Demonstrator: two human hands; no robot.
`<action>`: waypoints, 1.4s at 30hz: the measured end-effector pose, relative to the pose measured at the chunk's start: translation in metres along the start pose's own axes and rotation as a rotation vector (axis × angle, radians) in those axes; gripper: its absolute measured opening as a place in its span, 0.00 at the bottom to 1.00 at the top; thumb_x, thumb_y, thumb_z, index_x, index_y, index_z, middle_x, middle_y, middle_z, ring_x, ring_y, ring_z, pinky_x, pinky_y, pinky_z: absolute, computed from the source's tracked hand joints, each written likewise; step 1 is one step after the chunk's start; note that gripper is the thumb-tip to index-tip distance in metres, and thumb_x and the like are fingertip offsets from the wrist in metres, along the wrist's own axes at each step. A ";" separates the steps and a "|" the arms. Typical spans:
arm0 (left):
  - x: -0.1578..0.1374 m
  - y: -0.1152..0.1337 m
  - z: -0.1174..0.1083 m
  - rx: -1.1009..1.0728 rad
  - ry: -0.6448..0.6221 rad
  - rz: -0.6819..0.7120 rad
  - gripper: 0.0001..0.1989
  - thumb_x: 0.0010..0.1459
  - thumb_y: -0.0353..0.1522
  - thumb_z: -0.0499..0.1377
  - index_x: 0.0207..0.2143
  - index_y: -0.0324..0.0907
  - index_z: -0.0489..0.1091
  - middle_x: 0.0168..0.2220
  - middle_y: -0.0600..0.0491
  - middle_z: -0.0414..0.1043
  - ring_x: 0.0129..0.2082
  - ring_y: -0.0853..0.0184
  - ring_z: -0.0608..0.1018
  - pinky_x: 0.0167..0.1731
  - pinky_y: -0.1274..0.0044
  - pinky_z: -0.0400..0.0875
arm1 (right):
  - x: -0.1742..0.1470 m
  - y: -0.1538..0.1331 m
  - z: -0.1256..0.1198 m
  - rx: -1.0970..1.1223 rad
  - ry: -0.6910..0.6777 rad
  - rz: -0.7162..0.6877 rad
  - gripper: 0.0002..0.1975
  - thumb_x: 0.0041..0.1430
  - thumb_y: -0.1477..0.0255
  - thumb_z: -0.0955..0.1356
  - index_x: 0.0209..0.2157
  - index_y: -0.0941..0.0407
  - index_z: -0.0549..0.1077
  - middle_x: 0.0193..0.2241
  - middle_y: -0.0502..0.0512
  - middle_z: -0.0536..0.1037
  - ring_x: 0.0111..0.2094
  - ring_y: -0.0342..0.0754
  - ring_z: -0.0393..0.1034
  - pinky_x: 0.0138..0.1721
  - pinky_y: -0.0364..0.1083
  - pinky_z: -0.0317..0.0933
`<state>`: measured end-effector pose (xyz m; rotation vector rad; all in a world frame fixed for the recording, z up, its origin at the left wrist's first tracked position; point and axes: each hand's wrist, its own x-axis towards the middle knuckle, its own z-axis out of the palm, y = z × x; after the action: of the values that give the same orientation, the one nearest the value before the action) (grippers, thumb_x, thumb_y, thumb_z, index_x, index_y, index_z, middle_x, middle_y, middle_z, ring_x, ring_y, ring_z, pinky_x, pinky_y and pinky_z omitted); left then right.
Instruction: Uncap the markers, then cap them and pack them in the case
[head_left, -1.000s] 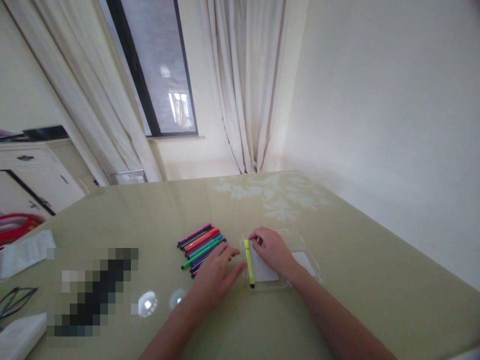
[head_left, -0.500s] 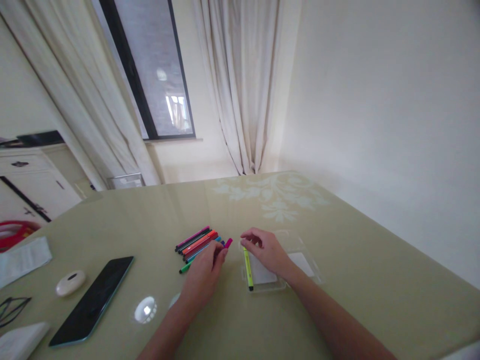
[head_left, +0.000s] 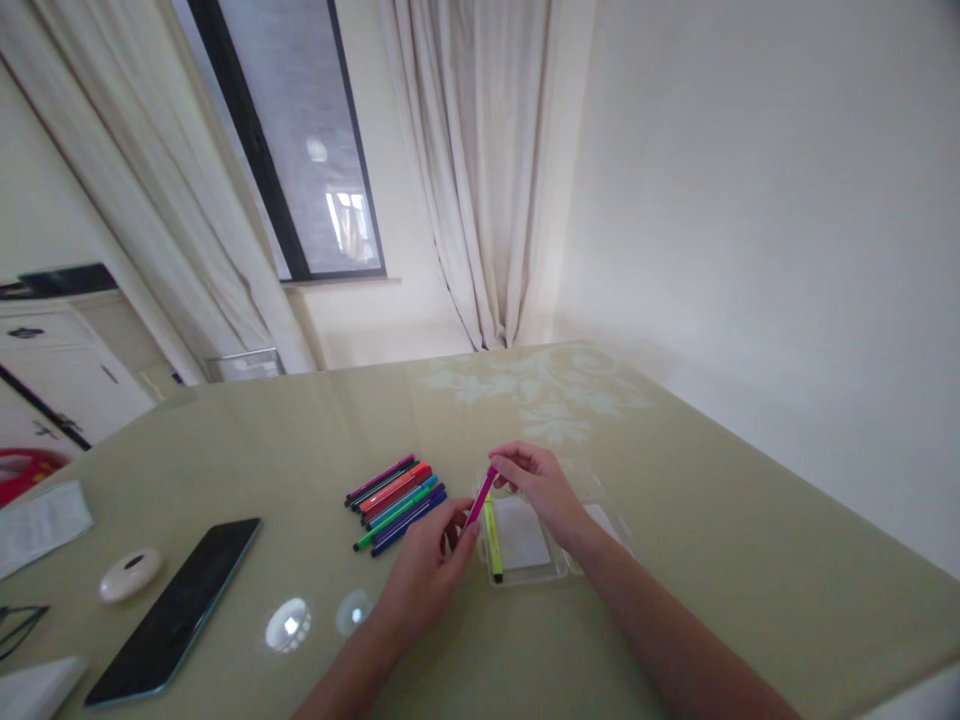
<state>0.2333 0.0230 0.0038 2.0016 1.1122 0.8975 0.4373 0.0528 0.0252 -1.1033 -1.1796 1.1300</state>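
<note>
I have the left hand (head_left: 431, 560) closed around a magenta marker (head_left: 482, 495), its thumb and fingers gripping the lower part while the marker slants up and away to the right. At the upper end I see the right hand (head_left: 544, 490) drawn in narrow, thumb and forefinger pinching the tip, so the marker spans the gap between the two sets of fingers. Just right of the left fingertips, and nearer me than the right ones, a yellow marker (head_left: 493, 545) lies along the left side of an open clear case (head_left: 529, 578). Beside it, below the right fingers, I make out a white insert (head_left: 523, 535); the right wrist and forearm hide part of the case from me. To the left of the left fingers, and a little farther out, a slanted row of markers (head_left: 396, 488) lies on the tabletop (head_left: 285, 440), with pink, black, orange, red, green and blue among them; the nearest ends sit close to that hand. Well left of the left fingers I have a dark phone (head_left: 176, 610), with a white oval object (head_left: 133, 575) beyond it.
</note>
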 end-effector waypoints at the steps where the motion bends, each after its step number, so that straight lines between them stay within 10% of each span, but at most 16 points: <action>1: 0.000 0.000 0.001 -0.001 0.000 -0.004 0.18 0.69 0.43 0.56 0.53 0.42 0.74 0.34 0.54 0.78 0.29 0.66 0.74 0.28 0.77 0.65 | 0.000 0.001 0.000 0.010 0.004 0.010 0.17 0.54 0.57 0.76 0.38 0.56 0.79 0.31 0.54 0.83 0.31 0.48 0.77 0.34 0.45 0.62; 20: -0.003 -0.007 0.003 0.148 0.276 0.216 0.11 0.68 0.34 0.58 0.48 0.47 0.79 0.40 0.51 0.73 0.34 0.67 0.76 0.35 0.77 0.74 | -0.004 0.004 0.004 0.039 -0.053 0.166 0.24 0.52 0.55 0.75 0.46 0.56 0.79 0.36 0.58 0.85 0.38 0.52 0.82 0.38 0.47 0.68; 33: -0.011 -0.005 0.008 0.338 -0.150 0.266 0.35 0.57 0.46 0.69 0.64 0.48 0.65 0.60 0.45 0.71 0.60 0.52 0.72 0.62 0.58 0.67 | 0.006 0.002 -0.021 -0.095 0.031 0.098 0.16 0.53 0.61 0.74 0.39 0.57 0.79 0.34 0.57 0.84 0.37 0.50 0.78 0.40 0.48 0.68; 42: -0.010 -0.006 0.009 0.388 -0.176 0.254 0.33 0.60 0.44 0.67 0.65 0.49 0.64 0.59 0.45 0.73 0.58 0.51 0.74 0.61 0.57 0.68 | 0.006 0.022 -0.016 -0.315 -0.094 0.070 0.11 0.55 0.65 0.72 0.37 0.57 0.80 0.30 0.54 0.83 0.32 0.49 0.78 0.37 0.48 0.69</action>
<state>0.2338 0.0148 -0.0087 2.5315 1.0041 0.6443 0.4519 0.0610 0.0027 -1.3502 -1.4371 1.0818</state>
